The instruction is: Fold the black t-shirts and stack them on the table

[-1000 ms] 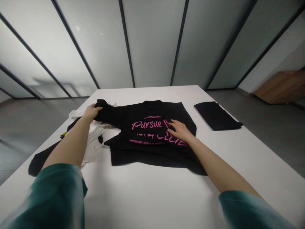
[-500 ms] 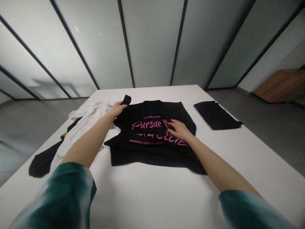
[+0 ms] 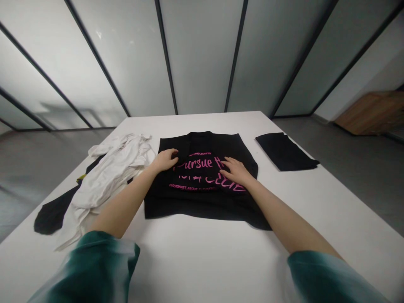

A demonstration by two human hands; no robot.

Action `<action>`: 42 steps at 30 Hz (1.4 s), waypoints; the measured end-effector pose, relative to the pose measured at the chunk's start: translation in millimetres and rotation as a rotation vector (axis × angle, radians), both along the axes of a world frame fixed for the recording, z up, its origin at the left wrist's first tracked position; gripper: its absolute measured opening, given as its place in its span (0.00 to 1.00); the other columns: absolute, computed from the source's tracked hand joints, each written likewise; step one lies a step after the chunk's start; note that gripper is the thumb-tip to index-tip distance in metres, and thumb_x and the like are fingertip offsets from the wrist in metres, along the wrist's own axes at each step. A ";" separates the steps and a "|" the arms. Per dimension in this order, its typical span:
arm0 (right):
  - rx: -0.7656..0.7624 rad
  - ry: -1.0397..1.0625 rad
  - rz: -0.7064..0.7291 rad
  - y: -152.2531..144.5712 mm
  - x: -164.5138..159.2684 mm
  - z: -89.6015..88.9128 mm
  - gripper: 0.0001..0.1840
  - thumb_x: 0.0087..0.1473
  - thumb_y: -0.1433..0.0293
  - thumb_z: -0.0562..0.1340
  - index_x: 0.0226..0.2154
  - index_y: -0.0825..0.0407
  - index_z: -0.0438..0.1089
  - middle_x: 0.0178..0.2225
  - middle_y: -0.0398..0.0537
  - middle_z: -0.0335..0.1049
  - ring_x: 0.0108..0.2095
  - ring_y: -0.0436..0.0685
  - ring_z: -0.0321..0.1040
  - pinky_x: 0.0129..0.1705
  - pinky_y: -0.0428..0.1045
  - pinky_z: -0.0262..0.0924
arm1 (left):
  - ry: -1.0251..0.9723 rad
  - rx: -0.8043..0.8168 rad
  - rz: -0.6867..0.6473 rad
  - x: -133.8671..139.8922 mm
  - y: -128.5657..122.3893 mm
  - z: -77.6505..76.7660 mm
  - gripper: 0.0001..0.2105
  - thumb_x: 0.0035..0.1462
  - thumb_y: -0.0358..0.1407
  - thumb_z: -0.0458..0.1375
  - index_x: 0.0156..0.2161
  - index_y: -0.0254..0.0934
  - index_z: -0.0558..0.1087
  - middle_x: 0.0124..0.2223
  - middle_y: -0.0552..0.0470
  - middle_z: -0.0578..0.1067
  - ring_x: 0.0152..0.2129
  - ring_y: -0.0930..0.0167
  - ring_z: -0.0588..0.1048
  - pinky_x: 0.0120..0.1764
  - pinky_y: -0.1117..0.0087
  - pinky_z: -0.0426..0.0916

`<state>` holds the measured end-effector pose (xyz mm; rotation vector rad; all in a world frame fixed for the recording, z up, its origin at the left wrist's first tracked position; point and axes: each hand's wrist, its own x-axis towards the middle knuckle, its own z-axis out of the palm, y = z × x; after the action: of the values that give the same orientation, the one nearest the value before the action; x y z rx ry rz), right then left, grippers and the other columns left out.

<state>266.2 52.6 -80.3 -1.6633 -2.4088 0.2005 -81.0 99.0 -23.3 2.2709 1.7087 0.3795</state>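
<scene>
A black T-shirt point(image 3: 199, 171) with pink lettering is laid out near the middle of a white table point(image 3: 205, 263), its collar turned to the far side and the printed words "PASSIONATE ABOUT" legible in the lower row. The left part of the shirt is covered by the left hand point(image 3: 165, 160), whose fingers are slightly bent, with a small gap left between thumb and forefinger; no cloth is seen gripped there. The right part of the print is partly hidden by the right hand point(image 3: 236, 171), which is laid over the shirt palm down with its fingers loosely spread. How firmly the cloth is pressed by either hand cannot be told. Just left of the shirt, rumpled white clothing point(image 3: 105, 179) is heaped, and from under its left side a dark garment point(image 3: 57, 209) with a yellow patch point(image 3: 81, 178) is partly exposed. At the far right of the table, a folded black garment point(image 3: 285, 152) is set flat, well apart from the shirt. Beyond the table's far edge, the space is bounded by frosted glass panels point(image 3: 202, 54) divided by dark frames.
</scene>
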 end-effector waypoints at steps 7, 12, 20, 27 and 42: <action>-0.031 0.000 -0.024 -1.9 -2.0 3.3 0.30 0.62 0.56 0.57 0.62 0.54 0.65 0.67 0.61 0.55 0.66 0.69 0.51 0.64 0.63 0.50 | 0.057 -0.021 0.328 -49.0 -33.3 -15.1 0.30 0.54 0.51 0.59 0.57 0.32 0.69 0.55 0.38 0.75 0.52 0.56 0.74 0.54 0.61 0.67; -0.024 0.005 -0.020 -1.3 -0.9 2.2 0.30 0.62 0.56 0.56 0.62 0.53 0.65 0.67 0.60 0.55 0.66 0.68 0.52 0.64 0.63 0.49 | -0.096 -0.041 0.507 -48.9 -32.6 -28.1 0.22 0.56 0.41 0.58 0.54 0.34 0.70 0.51 0.40 0.78 0.49 0.59 0.76 0.50 0.64 0.69; -0.002 0.009 0.000 2.2 2.5 -3.1 0.30 0.62 0.55 0.55 0.61 0.51 0.66 0.66 0.59 0.57 0.66 0.68 0.52 0.64 0.64 0.50 | -0.468 -0.037 0.551 -56.6 -39.2 -27.2 0.10 0.48 0.38 0.59 0.37 0.39 0.68 0.26 0.55 0.72 0.26 0.67 0.75 0.30 0.70 0.68; 0.014 0.019 0.006 4.4 3.6 -7.5 0.30 0.62 0.54 0.56 0.61 0.53 0.67 0.66 0.61 0.57 0.65 0.69 0.53 0.63 0.64 0.50 | -0.803 -0.300 0.439 -70.2 -44.4 -21.0 0.11 0.43 0.38 0.60 0.31 0.40 0.63 0.22 0.60 0.65 0.17 0.76 0.65 0.21 0.75 0.56; 0.000 0.011 0.006 4.6 2.8 -5.7 0.30 0.62 0.55 0.56 0.61 0.53 0.66 0.66 0.60 0.56 0.66 0.68 0.53 0.64 0.63 0.50 | 0.398 0.146 0.171 -38.0 -49.0 15.1 0.15 0.54 0.37 0.56 0.47 0.38 0.72 0.48 0.39 0.76 0.47 0.55 0.74 0.48 0.59 0.67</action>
<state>269.0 57.2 -86.0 -1.6508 -2.4062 0.2095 -119.0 50.0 -8.3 2.4352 2.1409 0.0887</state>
